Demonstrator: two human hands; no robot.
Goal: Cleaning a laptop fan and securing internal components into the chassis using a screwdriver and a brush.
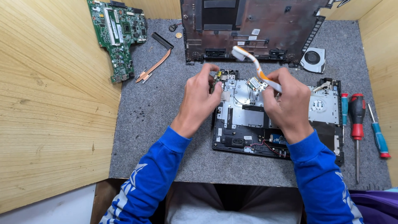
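Observation:
An opened laptop base [248,120] with bare metal plates lies on the grey felt mat [166,124] in front of me. My right hand [286,99] grips a white and orange toothbrush [253,62], its bristle head pointing up and left above the base's rear edge. My left hand [201,95] pinches a small part [219,76] at the base's top left corner; what the part is stays unclear. Both hands hover over the upper half of the base, about a hand's width apart.
A green circuit board [118,33] leans at far left, with a copper heat pipe [155,62] beside it. The dark bottom cover [248,29] rests at the back, a fan [313,60] to its right. Three screwdrivers [357,124] lie at right. Wooden walls enclose the mat.

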